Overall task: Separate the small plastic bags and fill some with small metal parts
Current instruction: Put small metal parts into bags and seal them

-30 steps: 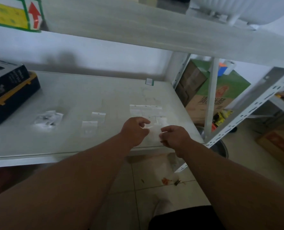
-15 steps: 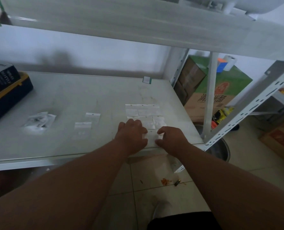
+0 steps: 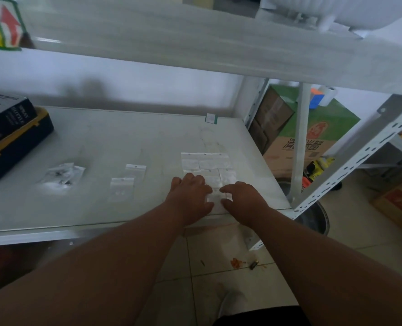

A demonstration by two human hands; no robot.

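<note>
Several small clear plastic bags [image 3: 207, 163] lie in rows on the white shelf [image 3: 115, 142] near its right front corner. My left hand [image 3: 190, 196] and my right hand [image 3: 244, 201] rest palm down on the shelf, either side of one small bag [image 3: 216, 199] at the front of the group, fingers touching its edges. Two separate empty bags [image 3: 122, 185] [image 3: 136, 169] lie further left. A crumpled clear bag holding small dark metal parts [image 3: 62, 175] sits at the left.
A black and yellow case with a dark box on top [image 3: 9, 137] stands at the shelf's left edge. An upper shelf [image 3: 195, 43] hangs overhead. A slotted metal upright [image 3: 350, 165], cardboard boxes [image 3: 313, 128] and a metal basin [image 3: 313, 220] are at the right.
My hands held a bag up off the shelf a second ago. They have since come down flat onto the shelf with the bag between them.
</note>
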